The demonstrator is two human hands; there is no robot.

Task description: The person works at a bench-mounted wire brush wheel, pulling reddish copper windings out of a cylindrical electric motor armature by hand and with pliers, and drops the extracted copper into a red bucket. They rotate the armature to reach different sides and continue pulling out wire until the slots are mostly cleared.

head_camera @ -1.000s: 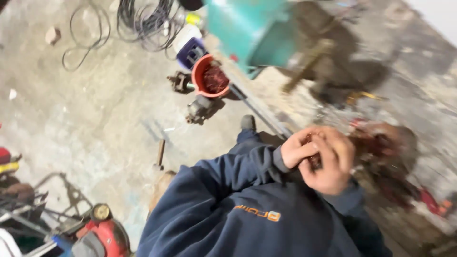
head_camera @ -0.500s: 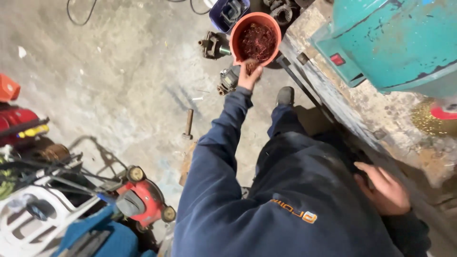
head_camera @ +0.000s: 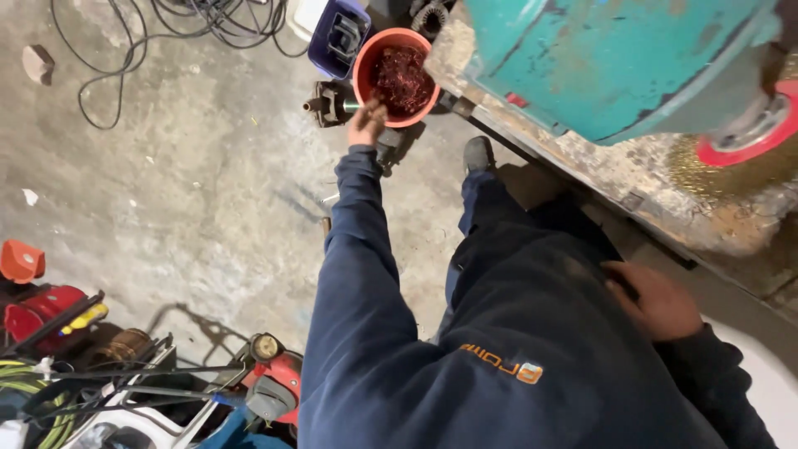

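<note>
A worker in a dark navy sweatshirt (head_camera: 499,349) with long ribbed-cuff sleeves, a small orange-and-white logo stitched on the chest. Both hands, left hand (head_camera: 366,125) and right hand (head_camera: 657,299), are bare. Dark trousers and a grey shoe (head_camera: 479,154) complete the outfit.

Red wheel (head_camera: 765,133) cut by edge

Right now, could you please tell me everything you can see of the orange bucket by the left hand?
The bucket is round, orange and looks like plastic. It stands upright on the concrete floor, open at the top and filled near its rim with a dark reddish tangle, perhaps wire or shavings. The left hand reaches to its near rim, fingers at the edge. A blue box sits beside it, and the teal machine overhangs its right side.
</note>
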